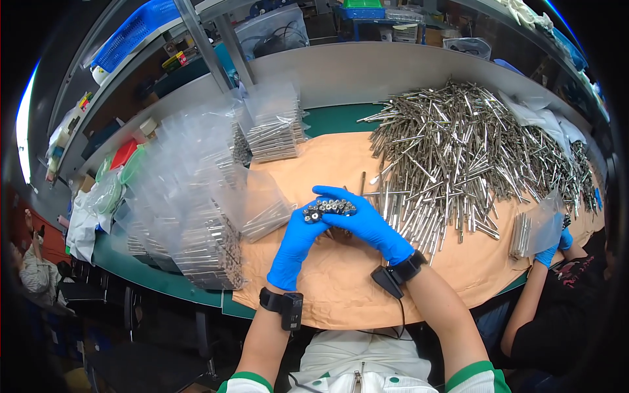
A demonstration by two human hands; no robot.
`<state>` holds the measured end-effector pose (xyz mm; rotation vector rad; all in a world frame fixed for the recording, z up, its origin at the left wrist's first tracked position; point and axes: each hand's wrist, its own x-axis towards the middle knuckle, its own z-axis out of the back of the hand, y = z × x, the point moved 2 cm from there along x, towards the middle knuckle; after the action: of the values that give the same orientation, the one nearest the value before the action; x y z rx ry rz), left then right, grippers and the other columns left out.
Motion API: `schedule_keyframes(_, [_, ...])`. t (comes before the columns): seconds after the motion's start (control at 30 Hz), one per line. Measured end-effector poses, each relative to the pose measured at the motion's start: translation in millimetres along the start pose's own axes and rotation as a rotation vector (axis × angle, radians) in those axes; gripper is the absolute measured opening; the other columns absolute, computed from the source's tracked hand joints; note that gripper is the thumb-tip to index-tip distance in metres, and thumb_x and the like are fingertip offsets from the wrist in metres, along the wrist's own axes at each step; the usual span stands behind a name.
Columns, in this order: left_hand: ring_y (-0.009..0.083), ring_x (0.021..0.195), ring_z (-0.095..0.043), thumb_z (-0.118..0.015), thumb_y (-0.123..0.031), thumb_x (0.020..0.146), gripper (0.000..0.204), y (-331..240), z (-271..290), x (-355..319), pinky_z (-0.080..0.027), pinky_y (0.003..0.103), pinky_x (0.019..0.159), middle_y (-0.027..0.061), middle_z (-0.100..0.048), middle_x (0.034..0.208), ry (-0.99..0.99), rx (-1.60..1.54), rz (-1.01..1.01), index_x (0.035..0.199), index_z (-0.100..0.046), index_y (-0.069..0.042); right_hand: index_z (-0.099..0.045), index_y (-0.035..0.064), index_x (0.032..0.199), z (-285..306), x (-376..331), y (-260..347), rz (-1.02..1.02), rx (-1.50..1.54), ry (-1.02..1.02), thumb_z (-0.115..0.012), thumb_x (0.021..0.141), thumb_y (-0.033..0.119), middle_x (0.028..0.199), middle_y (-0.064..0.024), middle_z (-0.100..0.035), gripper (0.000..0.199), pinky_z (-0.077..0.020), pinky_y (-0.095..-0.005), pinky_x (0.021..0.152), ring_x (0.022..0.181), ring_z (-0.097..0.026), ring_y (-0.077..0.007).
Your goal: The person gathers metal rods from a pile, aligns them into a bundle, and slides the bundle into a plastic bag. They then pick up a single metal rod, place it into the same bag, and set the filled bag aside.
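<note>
Both my hands wear blue gloves and meet over the brown paper (pixel 321 157) on the table. Between them is a bundle of thin metal rods (pixel 329 208), its round silver ends turned toward me. My left hand (pixel 301 232) closes round the bundle's left side. From the right, my right hand (pixel 363 219) wraps the same bundle, its fingers across the far side. The rods' far lengths are hidden by my hands. A large heap of loose metal rods (pixel 452 150) lies beyond and right of my right hand.
Clear plastic bags of rods (pixel 206 249) are stacked at left, with another stack (pixel 272 131) behind and one bag (pixel 265 213) near my left hand. At right, a co-worker's gloved hand (pixel 547 255) holds a bag of rods (pixel 522 232). A grey panel (pixel 341 72) borders the table's back.
</note>
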<state>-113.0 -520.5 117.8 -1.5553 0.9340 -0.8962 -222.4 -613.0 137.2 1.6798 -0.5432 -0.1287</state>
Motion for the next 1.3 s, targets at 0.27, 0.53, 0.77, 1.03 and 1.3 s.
schedule_keyframes(0.27, [0.0117,0.086,-0.058,-0.061,-0.001,0.078,0.026,7,2,2,-0.048,0.025,0.077,0.0046,-0.062,0.098,-0.014,0.055,0.023,0.104,-0.059,-0.001,-0.049,0.0034,0.123,2,0,-3,0.01,-0.034,-0.018,-0.062,0.083,0.01,0.115,-0.0081,-0.057,0.043,-0.0448,-0.0273,0.089,0.102,-0.055,-0.0144])
schedule_keyframes(0.53, [0.012,0.085,-0.058,-0.063,-0.002,0.077,0.025,10,2,4,-0.048,0.026,0.076,0.0044,-0.063,0.097,0.054,-0.067,0.017,0.103,-0.06,-0.002,-0.05,0.0031,0.122,6,0,-1,-0.058,-0.016,-0.012,-0.062,0.082,0.011,0.114,-0.0075,-0.058,0.042,-0.0444,-0.0267,0.089,0.102,-0.055,-0.0138])
schedule_keyframes(0.77, [0.0112,0.083,-0.058,-0.064,-0.004,0.078,0.022,6,12,0,-0.048,0.025,0.076,0.004,-0.063,0.093,0.059,0.018,0.054,0.1,-0.062,-0.002,-0.051,0.0034,0.122,3,0,-1,0.006,-0.03,0.041,-0.063,0.082,0.011,0.109,-0.0066,-0.061,0.042,-0.0443,-0.0267,0.089,0.098,-0.056,-0.0127])
schedule_keyframes(1.03, [0.0103,0.083,-0.058,-0.063,-0.004,0.079,0.022,8,7,-2,-0.048,0.024,0.075,0.0041,-0.063,0.093,-0.049,0.056,0.027,0.1,-0.061,-0.001,-0.05,0.0038,0.123,5,0,2,-0.047,-0.053,0.04,-0.062,0.082,0.009,0.113,-0.0071,-0.059,0.042,-0.0442,-0.0271,0.09,0.099,-0.056,-0.0126])
schedule_keyframes(1.3, [0.0102,0.083,-0.058,-0.063,-0.003,0.079,0.023,6,6,0,-0.048,0.024,0.073,0.0034,-0.063,0.094,0.023,0.032,-0.001,0.102,-0.061,-0.001,-0.053,0.0033,0.12,3,0,3,-0.029,0.001,0.028,-0.063,0.081,0.008,0.11,-0.0073,-0.06,0.04,-0.0449,-0.027,0.089,0.099,-0.056,-0.0129])
